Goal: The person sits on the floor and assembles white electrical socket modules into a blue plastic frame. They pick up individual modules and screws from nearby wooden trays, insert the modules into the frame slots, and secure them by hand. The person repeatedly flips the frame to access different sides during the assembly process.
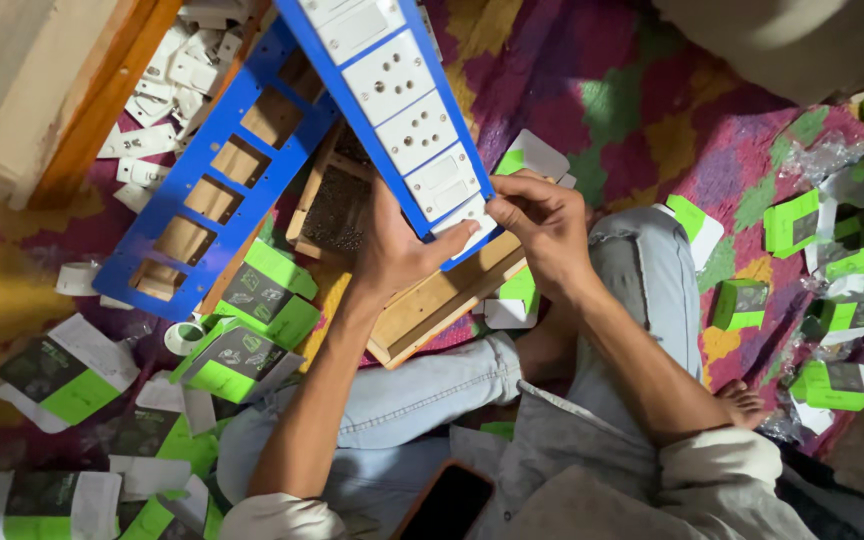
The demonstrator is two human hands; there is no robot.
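Both hands, left hand (392, 250) and right hand (542, 225), grip the socket-filled blue frame (392, 100) above a wooden tray (432, 305).

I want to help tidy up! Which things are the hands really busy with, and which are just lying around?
In use:
left hand and right hand, both on the blue frame with white sockets
wooden tray right under it

Lying about:
empty blue frame
green and white boxes
loose white parts
tape roll
phone
patterned cloth

Blue frame's (392, 100) top beyond upper edge
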